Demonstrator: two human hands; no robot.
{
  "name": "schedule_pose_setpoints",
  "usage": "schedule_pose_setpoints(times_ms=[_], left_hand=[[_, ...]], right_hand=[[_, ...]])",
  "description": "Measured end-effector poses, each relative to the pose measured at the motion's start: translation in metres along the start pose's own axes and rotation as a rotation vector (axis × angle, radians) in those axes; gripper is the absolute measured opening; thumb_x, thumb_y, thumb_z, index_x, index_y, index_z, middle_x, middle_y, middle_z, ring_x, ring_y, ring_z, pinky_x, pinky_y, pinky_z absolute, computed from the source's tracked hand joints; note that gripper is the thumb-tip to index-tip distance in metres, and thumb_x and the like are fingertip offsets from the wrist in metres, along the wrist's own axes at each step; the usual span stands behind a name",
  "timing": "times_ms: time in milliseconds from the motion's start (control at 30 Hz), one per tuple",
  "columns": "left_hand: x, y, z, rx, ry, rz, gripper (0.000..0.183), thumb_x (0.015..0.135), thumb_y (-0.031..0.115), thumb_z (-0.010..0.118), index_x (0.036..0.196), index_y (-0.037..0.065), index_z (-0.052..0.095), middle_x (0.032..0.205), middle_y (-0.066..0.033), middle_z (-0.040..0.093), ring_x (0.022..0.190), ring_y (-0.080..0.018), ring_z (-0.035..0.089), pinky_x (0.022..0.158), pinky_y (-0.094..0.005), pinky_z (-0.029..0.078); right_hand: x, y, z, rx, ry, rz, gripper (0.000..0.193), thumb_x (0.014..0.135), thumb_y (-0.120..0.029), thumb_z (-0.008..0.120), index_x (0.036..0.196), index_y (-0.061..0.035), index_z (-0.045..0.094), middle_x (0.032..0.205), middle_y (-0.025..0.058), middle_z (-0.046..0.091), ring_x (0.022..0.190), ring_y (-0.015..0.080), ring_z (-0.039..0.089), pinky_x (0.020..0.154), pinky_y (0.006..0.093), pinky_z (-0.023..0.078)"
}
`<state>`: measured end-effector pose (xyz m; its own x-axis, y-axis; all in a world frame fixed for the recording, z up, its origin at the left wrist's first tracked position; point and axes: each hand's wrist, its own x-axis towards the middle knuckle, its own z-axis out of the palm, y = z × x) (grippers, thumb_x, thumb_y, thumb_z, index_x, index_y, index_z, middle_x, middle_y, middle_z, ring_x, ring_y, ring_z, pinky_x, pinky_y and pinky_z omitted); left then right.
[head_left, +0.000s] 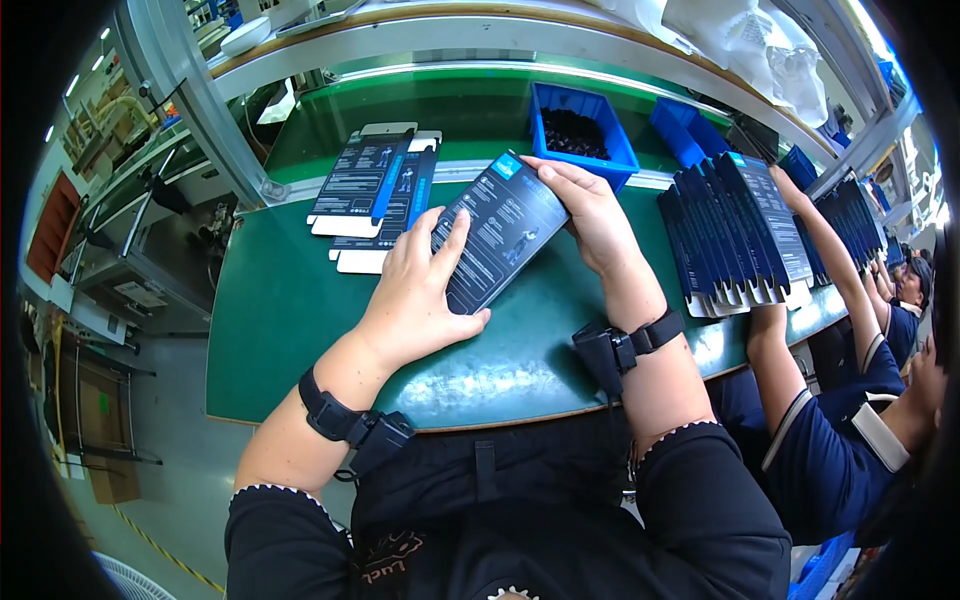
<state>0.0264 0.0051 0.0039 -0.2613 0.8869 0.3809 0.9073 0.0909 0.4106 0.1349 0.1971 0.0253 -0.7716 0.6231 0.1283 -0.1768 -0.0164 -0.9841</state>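
A dark blue printed carton [500, 232] lies tilted between my two hands above the green table. My left hand [425, 275] grips its lower left side, the fingers bent over the front and the thumb at the bottom corner. At the upper right edge my right hand [590, 212] holds it, with the thumb on the front and the other fingers partly hidden behind. Beyond my left hand, several flattened cartons [362, 178] with white flaps lie overlapping on the table.
At the back stands a blue bin [624, 158] of small black parts, beside another blue bin [690, 130]. A row of upright cartons [725, 235] stands to the right, where a co-worker's arm [830, 235] reaches in. A metal post [190, 90] rises at the far left corner.
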Motion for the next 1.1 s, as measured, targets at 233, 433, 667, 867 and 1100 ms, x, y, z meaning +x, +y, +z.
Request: schedule_pose_setpoints(times_ms=[233,433,667,867,1100], left_hand=[[-0.001,0.001,0.001,0.036,0.055,-0.001,0.094,0.059,0.029,0.076,0.138,0.007,0.031,0.135,-0.0252,0.028,0.121,-0.0419,0.035,0.101,-0.0448,0.032],[-0.001,0.000,0.001,0.049,0.014,0.015,0.093,0.061,0.030,0.075,0.138,0.005,0.029,0.133,-0.0273,0.029,0.116,-0.0426,0.038,0.099,-0.0460,0.033],[0.007,-0.005,-0.008,-0.154,0.093,0.023,0.086,0.067,0.040,0.074,0.133,0.001,0.036,0.132,-0.0236,0.034,0.121,-0.0388,0.038,0.102,-0.0429,0.031],[0.021,-0.056,-0.028,-0.017,0.647,-0.168,0.060,0.085,0.039,0.060,0.127,-0.001,0.045,0.127,-0.0218,0.043,0.119,-0.0354,0.041,0.101,-0.0399,0.032],[0.016,-0.128,-0.009,0.320,0.205,-0.737,0.089,0.079,0.060,0.053,0.137,-0.003,0.029,0.136,-0.0303,0.031,0.132,-0.0421,0.023,0.107,-0.0540,0.013]], right_hand=[[-0.008,-0.011,0.003,-0.148,-0.198,0.039,0.048,0.086,-0.025,0.061,0.131,-0.0127,0.048,0.111,0.0029,0.058,0.095,0.0106,0.055,0.080,0.0271,0.046],[-0.014,-0.018,0.003,-0.376,-0.253,0.010,0.060,0.081,-0.019,0.066,0.135,-0.0138,0.041,0.108,0.0042,0.057,0.085,0.0094,0.055,0.067,0.0241,0.047],[-0.011,-0.023,-0.004,-0.145,-0.238,0.105,0.054,0.086,-0.027,0.059,0.133,-0.0075,0.040,0.097,0.0064,0.058,0.055,0.0091,0.050,0.044,0.0212,0.039],[-0.010,-0.026,-0.018,-0.070,-0.268,0.160,0.052,0.083,-0.025,0.061,0.125,-0.0010,0.043,0.085,0.0075,0.061,0.051,0.0121,0.053,0.046,0.0223,0.040],[-0.022,-0.023,-0.021,-0.058,-0.379,0.300,0.023,0.081,-0.026,0.062,0.073,-0.0043,0.058,0.061,-0.0004,0.055,0.044,0.0083,0.049,0.037,0.0182,0.032]])
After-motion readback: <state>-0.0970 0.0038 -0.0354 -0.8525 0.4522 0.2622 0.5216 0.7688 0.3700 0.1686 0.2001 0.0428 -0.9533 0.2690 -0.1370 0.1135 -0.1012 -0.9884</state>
